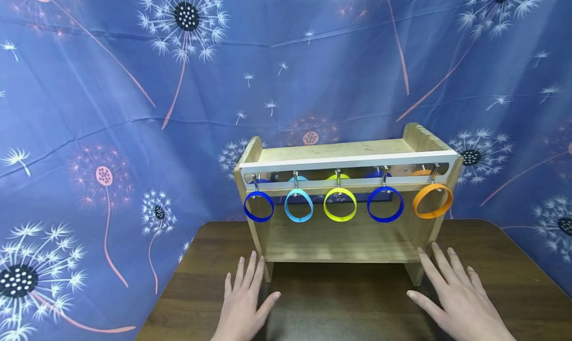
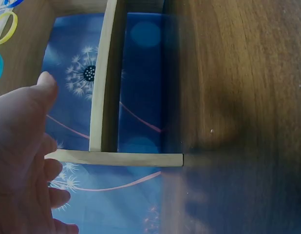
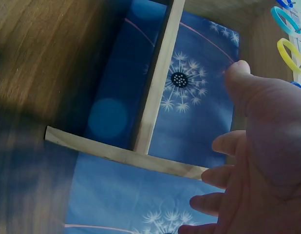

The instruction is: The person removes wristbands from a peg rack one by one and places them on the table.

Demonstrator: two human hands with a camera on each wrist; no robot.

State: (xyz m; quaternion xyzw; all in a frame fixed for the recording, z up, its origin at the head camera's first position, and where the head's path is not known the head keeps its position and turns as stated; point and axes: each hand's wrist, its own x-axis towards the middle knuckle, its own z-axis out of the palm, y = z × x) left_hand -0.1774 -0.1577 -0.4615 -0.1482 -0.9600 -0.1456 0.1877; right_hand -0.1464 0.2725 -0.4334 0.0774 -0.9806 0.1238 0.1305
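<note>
A wooden rack (image 1: 339,244) stands on the table, with a white slotted bar (image 1: 313,163) across its upper front. Rings hang from metal hooks on the bar: a blue ring (image 1: 258,206) at left, then a light-blue ring (image 1: 299,205), a yellow ring (image 1: 340,204), another blue ring (image 1: 385,204) and an orange ring (image 1: 432,201) at right. My left hand (image 1: 243,301) (image 2: 24,151), fingers straight, is by the rack's left leg and holds nothing. My right hand (image 1: 460,296) (image 3: 267,136) lies spread beside the right leg, also holding nothing. Whether fingertips touch the rack, I cannot tell.
The brown wooden table (image 1: 339,306) (image 2: 248,73) (image 3: 43,63) extends in front of the rack and to both sides. Behind it hangs a blue cloth (image 1: 134,83) printed with dandelions. The rack's side panel (image 1: 426,143) rises at its upper right.
</note>
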